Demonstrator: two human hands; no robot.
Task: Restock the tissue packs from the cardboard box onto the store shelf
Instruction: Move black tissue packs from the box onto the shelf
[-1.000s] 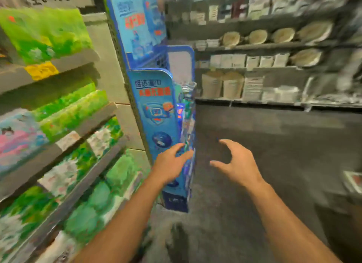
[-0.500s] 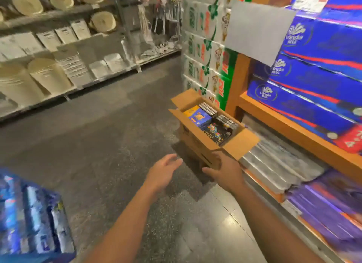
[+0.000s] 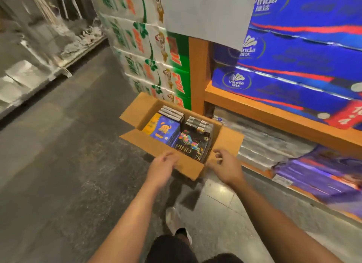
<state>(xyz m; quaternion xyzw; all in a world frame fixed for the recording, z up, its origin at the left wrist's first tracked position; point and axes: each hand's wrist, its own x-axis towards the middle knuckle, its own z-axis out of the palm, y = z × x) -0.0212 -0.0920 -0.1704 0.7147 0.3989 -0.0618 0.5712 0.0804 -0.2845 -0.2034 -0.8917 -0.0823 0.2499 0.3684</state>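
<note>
Head: cardboard box [image 3: 182, 165] lengthwise toward shelf [image 3: 274, 113]

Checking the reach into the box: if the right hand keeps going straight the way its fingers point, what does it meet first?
Most likely the black PINO pack in the cardboard box; the right hand hovers at the box's near right corner, though blur leaves depth uncertain.
</note>
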